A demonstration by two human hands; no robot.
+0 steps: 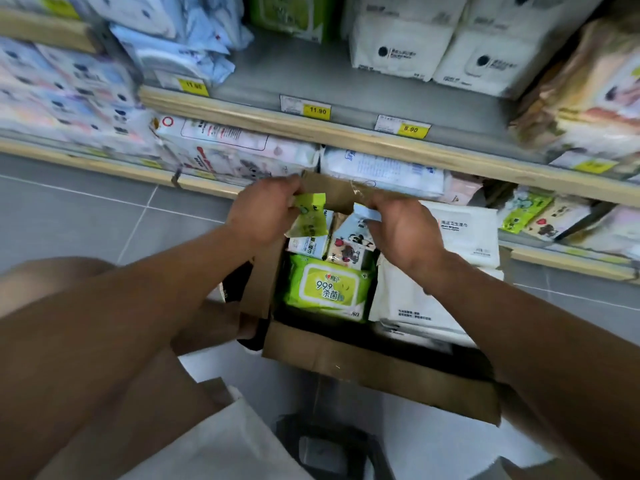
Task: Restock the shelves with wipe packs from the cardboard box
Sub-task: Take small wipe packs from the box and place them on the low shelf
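Note:
An open cardboard box sits on the floor below the shelves. Inside lie a big green wipe pack, white packs and small packs at the far end. My left hand pinches a small green wipe pack above the box's far left corner. My right hand grips a small light-blue pack with a panda print just beside it. Both hands hover over the box's far flap.
Wood-edged shelves run across the view with yellow price tags. The upper shelf has a bare grey stretch between blue packs and white packs. The lower shelf holds more packs. Grey tiled floor lies left.

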